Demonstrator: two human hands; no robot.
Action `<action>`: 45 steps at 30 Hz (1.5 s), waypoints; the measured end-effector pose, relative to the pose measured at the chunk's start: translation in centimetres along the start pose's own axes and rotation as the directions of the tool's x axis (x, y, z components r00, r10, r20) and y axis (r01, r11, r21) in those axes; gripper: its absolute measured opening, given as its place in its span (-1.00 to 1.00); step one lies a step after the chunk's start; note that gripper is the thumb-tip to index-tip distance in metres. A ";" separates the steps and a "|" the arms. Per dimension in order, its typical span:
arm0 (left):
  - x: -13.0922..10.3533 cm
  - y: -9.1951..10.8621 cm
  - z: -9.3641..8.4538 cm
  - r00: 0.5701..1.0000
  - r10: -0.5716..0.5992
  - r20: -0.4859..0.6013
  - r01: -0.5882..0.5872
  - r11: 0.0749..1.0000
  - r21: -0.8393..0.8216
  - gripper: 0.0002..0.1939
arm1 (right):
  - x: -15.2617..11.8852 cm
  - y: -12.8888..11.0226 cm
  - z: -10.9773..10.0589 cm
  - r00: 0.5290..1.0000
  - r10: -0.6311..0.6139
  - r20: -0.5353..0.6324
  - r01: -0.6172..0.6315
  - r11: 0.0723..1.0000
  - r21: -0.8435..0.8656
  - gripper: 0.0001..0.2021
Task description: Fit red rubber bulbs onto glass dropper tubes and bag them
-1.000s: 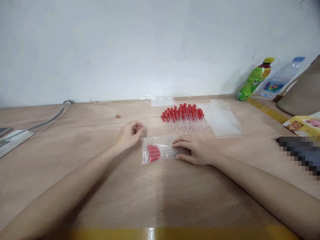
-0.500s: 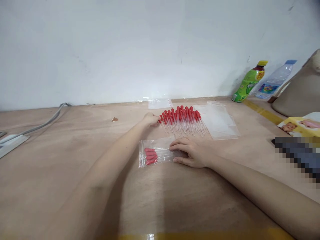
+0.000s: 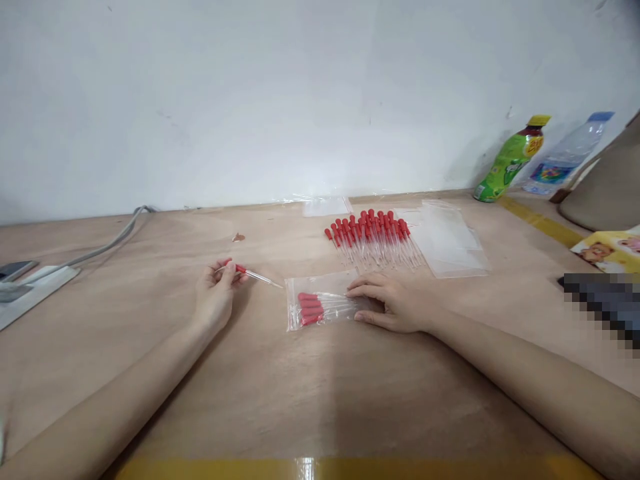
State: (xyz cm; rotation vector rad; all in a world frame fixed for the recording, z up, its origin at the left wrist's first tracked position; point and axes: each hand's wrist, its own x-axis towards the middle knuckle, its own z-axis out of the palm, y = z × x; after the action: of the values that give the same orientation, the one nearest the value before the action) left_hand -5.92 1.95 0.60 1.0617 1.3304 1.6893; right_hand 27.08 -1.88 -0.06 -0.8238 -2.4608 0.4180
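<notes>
My left hand (image 3: 218,288) pinches a red-topped clear dropper (image 3: 257,276) by its red bulb, left of a clear zip bag (image 3: 293,305). The dropper's tip points right, close to the bag's zip edge. Inside the bag lie several droppers (image 3: 311,309), their red bulbs toward the zip end. My right hand (image 3: 387,303) rests on the bag's right end, fingers apart and lying on the plastic. Behind the bag, a fanned pile of droppers (image 3: 373,230) lies on the table with the red bulbs toward the wall.
Flat clear bags (image 3: 447,243) lie right of the pile. Two bottles, one green (image 3: 510,163) and one clear (image 3: 567,160), lean at the wall beside a beige bag (image 3: 603,187). A grey cable (image 3: 117,237) and white strip (image 3: 45,290) lie left.
My left hand has moved from the pile toward the left and nearer to me, now with one dropper in its fingers. My right hand stays on the bag. The view has shifted slightly.
</notes>
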 end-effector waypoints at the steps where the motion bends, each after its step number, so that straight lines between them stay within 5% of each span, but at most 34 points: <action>1: -0.5 -0.1 -0.3 1.000 0.012 0.003 -0.012 1.000 0.004 -0.86 | 0.0 -0.1 0.0 1.000 0.005 -0.001 -0.005 1.000 -0.001 -0.65; 9: -3.6 -0.3 1.5 0.998 -0.024 0.061 0.025 1.000 -0.017 -0.74 | 0.0 -0.1 -0.1 1.000 -0.007 -0.007 0.007 1.000 -0.005 -0.66; 15: -4.9 0.8 2.1 0.951 -0.048 0.304 -0.063 0.936 0.346 -0.71 | 0.1 0.1 -0.1 1.000 -0.016 -0.003 0.016 1.000 -0.009 -0.66; 19: -5.0 0.9 2.3 0.904 -0.062 0.423 -0.139 0.894 0.426 -0.72 | 0.1 0.0 -0.1 1.000 -0.024 -0.015 0.024 1.000 -0.004 -0.66; 30: -4.4 0.6 3.8 0.922 -0.096 0.376 -0.032 0.947 0.320 -0.64 | 0.1 -0.2 -0.2 1.000 -0.015 0.004 0.015 1.000 -0.016 -0.60; 41: -4.5 0.1 4.1 0.914 -0.019 0.406 -0.197 0.854 0.482 -0.71 | 0.2 0.3 0.1 0.999 -0.047 0.003 0.047 0.998 0.033 -0.68; 45: -3.8 0.7 4.1 0.857 -0.096 0.507 -0.111 0.925 0.363 -0.72 | 0.1 0.4 0.2 0.999 -0.053 0.009 0.052 0.998 0.043 -0.68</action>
State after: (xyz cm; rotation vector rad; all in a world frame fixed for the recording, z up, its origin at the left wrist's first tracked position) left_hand -0.66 -0.09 1.14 1.6133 1.3059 1.0396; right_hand 27.06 -1.52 -0.30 -0.7397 -2.4684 0.4553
